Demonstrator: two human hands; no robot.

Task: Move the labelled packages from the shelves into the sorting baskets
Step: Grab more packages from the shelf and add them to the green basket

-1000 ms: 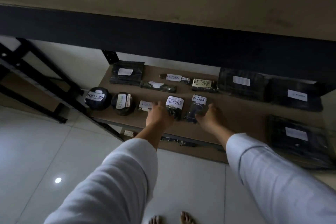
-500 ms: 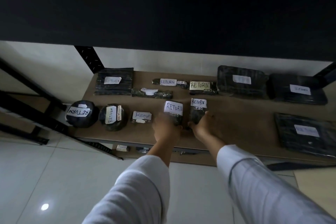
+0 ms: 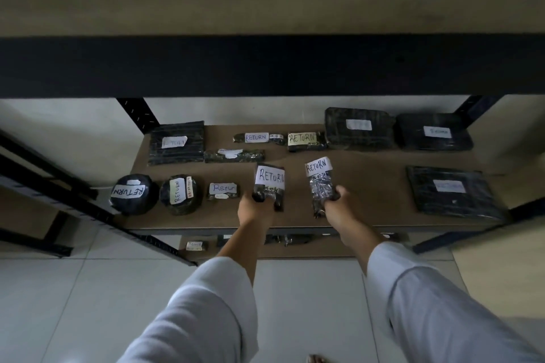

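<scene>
The left hand (image 3: 256,209) is gripping the lower end of a small black plastic-wrapped package with a white RETURN label (image 3: 269,183), and the right hand (image 3: 339,203) is gripping the lower end of a narrow black wrapped package with a tilted white RETURN label (image 3: 320,186). Both packages are standing up above the front middle of the brown board shelf (image 3: 368,186).

To do this well, I judge each hand should be keeping its grip low, so the label stays readable, and drawing back clear of the black beam above the shelf. No sorting basket is showing here.

Counting: two packages are in the hands. On the shelf ten more dark labelled packages are lying: three at its front left, four at its back left and middle, two large at its back right, one at its front right. Under the shelf a few more are showing; I cannot count them.
</scene>
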